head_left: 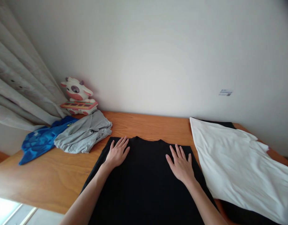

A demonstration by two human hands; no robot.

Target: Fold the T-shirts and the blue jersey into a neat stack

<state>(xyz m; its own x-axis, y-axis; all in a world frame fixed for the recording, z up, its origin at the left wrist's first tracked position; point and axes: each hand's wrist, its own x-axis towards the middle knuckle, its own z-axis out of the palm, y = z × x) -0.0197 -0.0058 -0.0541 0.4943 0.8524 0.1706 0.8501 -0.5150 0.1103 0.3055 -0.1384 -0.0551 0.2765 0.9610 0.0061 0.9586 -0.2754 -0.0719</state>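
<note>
A black shirt (146, 181) is spread flat on the wooden table (144, 123), its neckline toward the wall. Near the shirt's upper left corner, my left hand (117, 152) rests palm down with the fingers spread. On the upper right part of the same shirt lies my right hand (181, 163), also palm down, fingers apart. Neither hand grips anything. The shirt's lower part runs out of the bottom of the view.
A white garment (237, 162) lies over black cloth (242, 212) at the right. To the left are a crumpled grey garment (84, 132) and a blue one (41, 142), with a cow toy (78, 97) behind them. A curtain (19, 78) hangs at far left.
</note>
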